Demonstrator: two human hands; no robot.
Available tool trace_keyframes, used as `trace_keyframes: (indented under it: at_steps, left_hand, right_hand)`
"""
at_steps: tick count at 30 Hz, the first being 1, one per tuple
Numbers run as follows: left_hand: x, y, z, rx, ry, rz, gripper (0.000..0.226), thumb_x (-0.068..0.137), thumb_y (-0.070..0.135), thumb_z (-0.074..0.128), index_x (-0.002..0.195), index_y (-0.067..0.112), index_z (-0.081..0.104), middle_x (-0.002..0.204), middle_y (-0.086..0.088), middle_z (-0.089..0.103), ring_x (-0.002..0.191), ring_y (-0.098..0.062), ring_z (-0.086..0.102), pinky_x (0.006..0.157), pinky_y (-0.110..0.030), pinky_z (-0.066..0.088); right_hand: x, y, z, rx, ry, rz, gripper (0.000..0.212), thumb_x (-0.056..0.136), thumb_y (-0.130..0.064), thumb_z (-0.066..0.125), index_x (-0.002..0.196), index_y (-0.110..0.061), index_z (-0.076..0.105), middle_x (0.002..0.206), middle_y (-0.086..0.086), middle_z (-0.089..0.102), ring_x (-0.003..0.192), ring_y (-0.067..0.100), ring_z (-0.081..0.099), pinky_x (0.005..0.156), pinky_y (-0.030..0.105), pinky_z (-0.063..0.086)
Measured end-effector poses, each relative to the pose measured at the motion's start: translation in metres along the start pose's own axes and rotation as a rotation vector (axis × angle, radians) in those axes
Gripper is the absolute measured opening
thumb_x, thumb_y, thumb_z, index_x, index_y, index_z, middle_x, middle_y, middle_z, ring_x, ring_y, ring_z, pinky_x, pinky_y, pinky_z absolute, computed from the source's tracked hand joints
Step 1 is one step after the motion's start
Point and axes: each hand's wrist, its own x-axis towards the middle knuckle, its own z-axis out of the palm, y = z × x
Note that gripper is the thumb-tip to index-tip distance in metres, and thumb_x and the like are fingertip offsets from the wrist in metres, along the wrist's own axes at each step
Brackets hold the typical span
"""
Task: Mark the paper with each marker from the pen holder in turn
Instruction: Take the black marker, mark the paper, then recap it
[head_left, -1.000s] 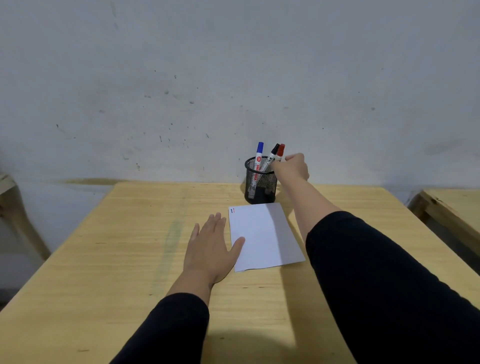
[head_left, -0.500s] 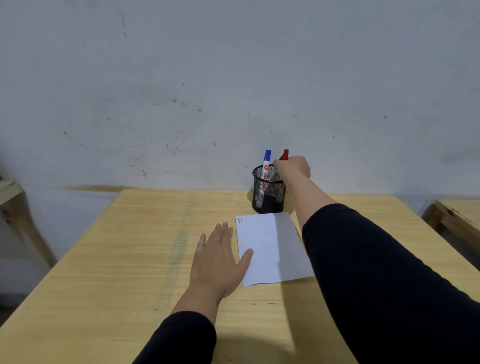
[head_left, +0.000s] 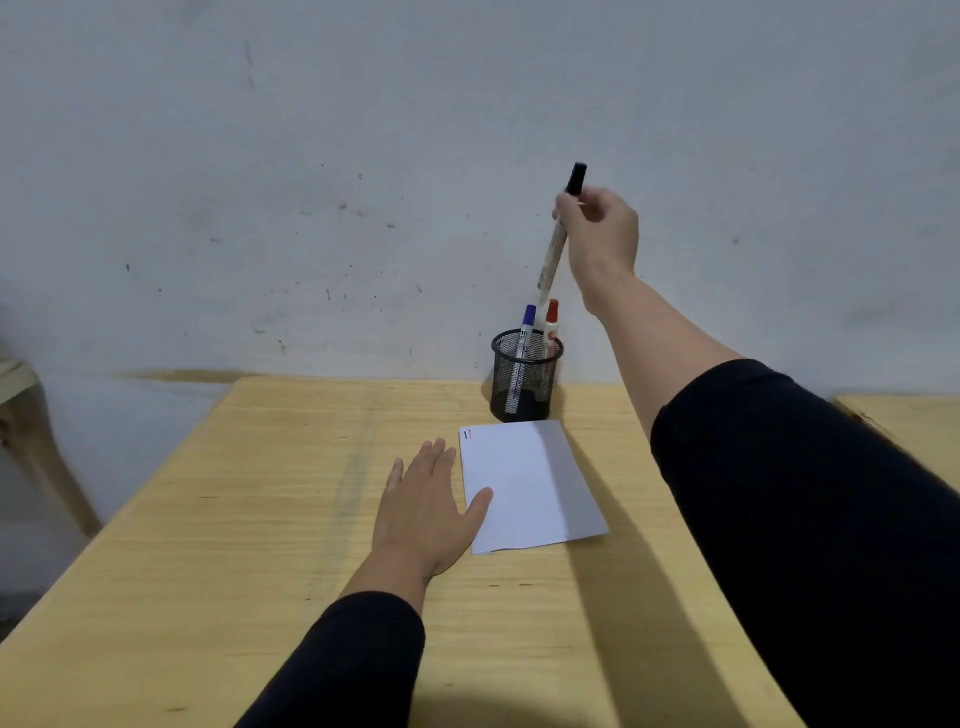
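Observation:
A black mesh pen holder (head_left: 525, 395) stands at the table's far edge against the wall. A blue-capped marker (head_left: 523, 343) and a red-capped marker (head_left: 551, 323) stand in it. My right hand (head_left: 602, 236) is raised above the holder, shut on a black-capped marker (head_left: 555, 249) that hangs clear of the rim, cap up. A white paper (head_left: 524, 483) lies in front of the holder, with small blue and red marks (head_left: 467, 434) at its top left corner. My left hand (head_left: 423, 512) lies flat, fingers spread, thumb on the paper's left edge.
The wooden table (head_left: 260, 519) runs to the grey wall. Another wooden table's corner (head_left: 904, 421) shows at the right, and a wooden leg (head_left: 31, 441) at the left.
My right hand has risen from the holder's rim, lifting the black-capped marker out of it. The left hand stays flat by the paper.

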Motion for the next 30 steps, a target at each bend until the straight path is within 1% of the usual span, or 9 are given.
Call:
trace_keyframes:
  at_steps: [8,11,13,17,20,23,25,27,30]
  left_hand:
    - [-0.003,0.001,-0.004,-0.101,0.001,-0.002,0.075,0.093,0.055,0.035,0.152,0.015,0.01,0.162,0.001,0.013,0.149,-0.011,0.007,0.123,-0.037,0.001]
    - [-0.009,0.009,-0.016,-0.289,0.142,0.062,0.061,0.098,0.039,0.04,0.151,0.027,0.013,0.158,0.006,0.025,0.144,-0.014,0.027,0.119,-0.041,0.02]
    - [-0.01,0.021,-0.033,-0.318,0.308,0.148,0.053,0.099,0.031,0.041,0.148,0.034,0.02,0.153,0.009,0.034,0.135,-0.016,0.041,0.106,-0.037,0.038]
    - [0.004,0.037,-0.064,-0.129,0.474,0.291,0.047,0.097,0.022,0.048,0.143,0.028,0.038,0.136,0.003,0.051,0.112,-0.02,0.055,0.082,-0.034,0.045]
    - [0.012,0.034,-0.069,0.031,0.435,0.316,0.034,0.092,0.009,0.054,0.124,0.021,0.058,0.117,-0.001,0.06,0.105,-0.025,0.057,0.076,-0.034,0.041]
    - [0.01,0.03,-0.069,0.052,0.387,0.317,0.029,0.092,0.004,0.051,0.116,0.016,0.061,0.113,-0.004,0.058,0.104,-0.024,0.055,0.071,-0.03,0.038]
    - [0.009,0.031,-0.071,0.047,0.356,0.294,0.03,0.092,0.002,0.049,0.116,0.013,0.06,0.113,-0.005,0.057,0.105,-0.023,0.055,0.071,-0.031,0.041]
    - [0.009,0.032,-0.074,0.008,0.372,0.223,0.028,0.092,0.0,0.046,0.115,0.01,0.06,0.112,-0.007,0.057,0.104,-0.025,0.058,0.072,-0.032,0.042]
    - [0.008,0.038,-0.076,-0.062,0.451,0.119,0.027,0.094,0.001,0.044,0.116,0.01,0.059,0.114,-0.007,0.058,0.101,-0.025,0.059,0.069,-0.029,0.039]
  right_hand:
    - [-0.081,0.018,-0.023,-0.047,-0.221,0.133,0.015,0.096,-0.025,0.05,0.107,-0.02,0.059,0.075,0.004,0.058,0.055,0.012,0.053,0.056,0.022,0.047]
    - [-0.106,0.045,-0.029,-0.201,-0.356,0.173,0.02,0.096,-0.027,0.049,0.111,-0.021,0.06,0.079,0.002,0.057,0.065,0.013,0.054,0.066,0.026,0.044]
    - [-0.119,0.054,-0.032,-0.335,-0.455,0.152,0.021,0.096,-0.027,0.05,0.111,-0.018,0.062,0.082,0.002,0.059,0.075,0.017,0.055,0.065,0.024,0.042]
    - [-0.135,0.059,-0.03,-0.438,-0.536,0.152,0.019,0.09,-0.034,0.06,0.096,-0.019,0.052,0.081,-0.002,0.061,0.077,0.015,0.055,0.062,0.025,0.039]
    - [-0.138,0.057,-0.028,-0.482,-0.595,0.117,0.032,0.086,-0.04,0.066,0.096,-0.018,0.045,0.083,0.003,0.064,0.072,0.014,0.054,0.07,0.034,0.041]
    - [-0.139,0.059,-0.033,-0.452,-0.645,0.112,0.028,0.086,-0.03,0.067,0.095,-0.017,0.045,0.083,0.005,0.063,0.071,0.015,0.056,0.071,0.033,0.04]
    - [-0.14,0.059,-0.033,-0.442,-0.628,0.096,0.024,0.085,-0.028,0.069,0.094,-0.02,0.049,0.084,0.002,0.064,0.079,0.019,0.058,0.078,0.036,0.044]
    - [-0.14,0.058,-0.032,-0.532,-0.473,0.03,0.021,0.084,-0.033,0.068,0.096,-0.023,0.055,0.089,-0.005,0.062,0.091,0.015,0.054,0.088,0.039,0.044]
    - [-0.143,0.049,-0.031,-0.705,-0.168,0.001,0.02,0.09,-0.04,0.057,0.09,-0.02,0.057,0.089,-0.006,0.05,0.09,0.013,0.042,0.079,0.035,0.04]
